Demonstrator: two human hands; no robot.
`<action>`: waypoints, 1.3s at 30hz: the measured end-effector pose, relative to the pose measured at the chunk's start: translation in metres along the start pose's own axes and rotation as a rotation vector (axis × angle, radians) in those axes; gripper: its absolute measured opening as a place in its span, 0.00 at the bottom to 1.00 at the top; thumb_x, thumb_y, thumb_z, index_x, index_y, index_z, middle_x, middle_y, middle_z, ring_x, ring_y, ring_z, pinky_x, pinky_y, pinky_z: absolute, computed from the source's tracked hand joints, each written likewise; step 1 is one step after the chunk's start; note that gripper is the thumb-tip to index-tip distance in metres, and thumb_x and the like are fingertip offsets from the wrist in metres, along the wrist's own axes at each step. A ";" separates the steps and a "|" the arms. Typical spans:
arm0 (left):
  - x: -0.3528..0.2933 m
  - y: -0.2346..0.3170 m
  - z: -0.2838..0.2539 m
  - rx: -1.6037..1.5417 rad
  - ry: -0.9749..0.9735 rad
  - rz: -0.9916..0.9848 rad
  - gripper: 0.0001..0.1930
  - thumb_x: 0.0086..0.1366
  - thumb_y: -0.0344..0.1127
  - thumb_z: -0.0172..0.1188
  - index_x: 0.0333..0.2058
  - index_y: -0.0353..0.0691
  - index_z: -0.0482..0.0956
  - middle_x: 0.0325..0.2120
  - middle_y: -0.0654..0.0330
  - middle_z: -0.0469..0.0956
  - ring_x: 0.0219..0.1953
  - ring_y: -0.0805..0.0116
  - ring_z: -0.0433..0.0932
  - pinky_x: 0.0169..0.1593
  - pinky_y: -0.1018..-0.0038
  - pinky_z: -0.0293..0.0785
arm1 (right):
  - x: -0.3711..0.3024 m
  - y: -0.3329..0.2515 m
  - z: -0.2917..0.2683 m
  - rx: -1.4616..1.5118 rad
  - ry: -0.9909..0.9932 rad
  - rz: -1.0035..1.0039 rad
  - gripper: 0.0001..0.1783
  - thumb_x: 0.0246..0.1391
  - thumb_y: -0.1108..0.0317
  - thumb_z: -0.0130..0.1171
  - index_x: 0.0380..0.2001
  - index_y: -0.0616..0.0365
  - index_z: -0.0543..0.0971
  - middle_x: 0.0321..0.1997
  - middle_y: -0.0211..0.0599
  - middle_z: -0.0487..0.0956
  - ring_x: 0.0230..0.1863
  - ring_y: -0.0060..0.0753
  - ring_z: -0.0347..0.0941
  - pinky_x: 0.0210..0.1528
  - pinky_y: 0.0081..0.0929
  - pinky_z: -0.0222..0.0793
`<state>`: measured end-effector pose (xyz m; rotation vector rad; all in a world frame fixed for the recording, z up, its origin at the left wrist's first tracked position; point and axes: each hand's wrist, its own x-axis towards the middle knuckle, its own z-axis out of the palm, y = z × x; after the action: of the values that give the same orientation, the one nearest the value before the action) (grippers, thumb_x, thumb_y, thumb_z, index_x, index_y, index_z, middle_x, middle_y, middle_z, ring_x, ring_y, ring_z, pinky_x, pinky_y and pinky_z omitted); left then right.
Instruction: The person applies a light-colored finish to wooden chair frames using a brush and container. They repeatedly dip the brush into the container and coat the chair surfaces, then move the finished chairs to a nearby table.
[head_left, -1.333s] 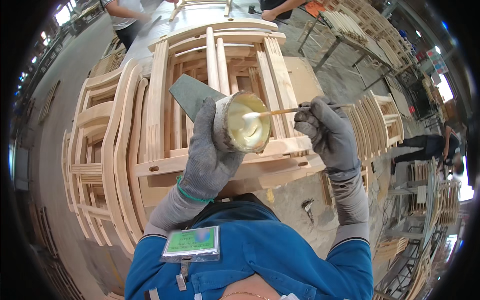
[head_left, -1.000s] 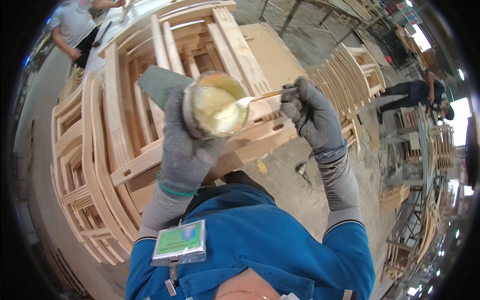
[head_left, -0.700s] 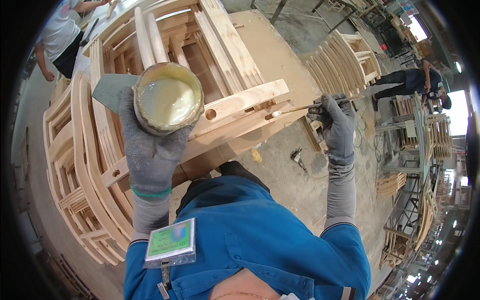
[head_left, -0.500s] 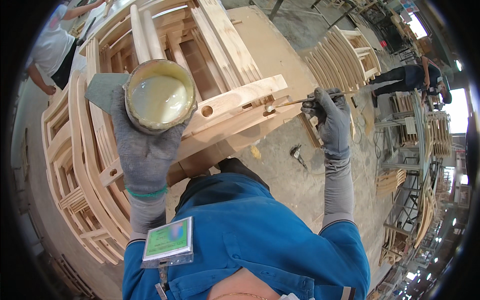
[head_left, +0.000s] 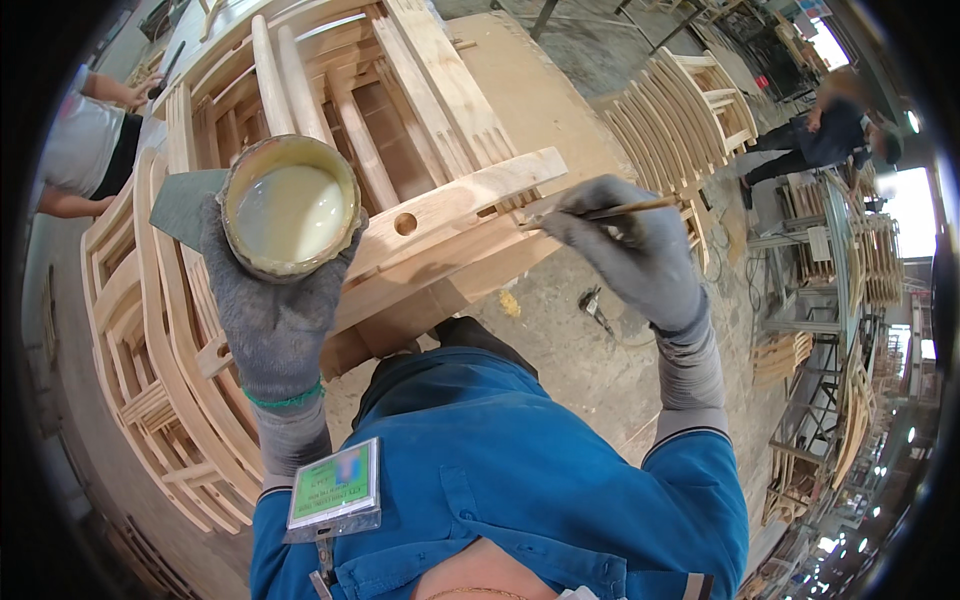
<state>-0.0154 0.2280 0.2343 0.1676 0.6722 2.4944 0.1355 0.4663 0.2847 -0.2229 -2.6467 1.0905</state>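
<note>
Left hand grips the cup of pale paste, right hand pinches the stick; keep the cup level, dabbing the wooden rail sparingly

This place looks to be a furniture workshop: unpainted wooden frames are piled in front, more curved frames stand at the left, and a row of slats and a metal rack stand at the right, over a bare concrete floor.
</note>
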 end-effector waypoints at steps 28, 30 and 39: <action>-0.021 0.026 -0.009 0.117 0.106 0.089 0.25 0.68 0.53 0.41 0.58 0.46 0.60 0.55 0.55 0.64 0.57 0.53 0.65 0.55 0.49 0.68 | -0.017 0.043 -0.011 0.592 0.300 0.323 0.09 0.48 0.75 0.62 0.32 0.67 0.75 0.32 0.41 0.79 0.32 0.26 0.76 0.36 0.18 0.73; -0.024 0.030 -0.010 -0.013 0.023 0.038 0.25 0.68 0.51 0.42 0.58 0.45 0.59 0.55 0.56 0.64 0.57 0.54 0.65 0.56 0.50 0.67 | -0.024 0.046 -0.016 0.638 0.361 0.311 0.11 0.48 0.76 0.61 0.35 0.69 0.74 0.34 0.44 0.78 0.35 0.29 0.77 0.39 0.20 0.75; -0.078 0.054 -0.039 1.154 -0.278 0.715 0.40 0.55 0.25 0.60 0.62 0.34 0.47 0.55 0.51 0.64 0.57 0.60 0.66 0.61 0.68 0.60 | -0.072 0.052 0.011 0.574 0.636 0.175 0.11 0.56 0.72 0.53 0.40 0.67 0.74 0.35 0.41 0.76 0.36 0.31 0.74 0.40 0.25 0.75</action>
<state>0.0148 0.1307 0.2289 1.3204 2.1104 2.2193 0.2023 0.4783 0.2271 -0.5719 -1.7135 1.4782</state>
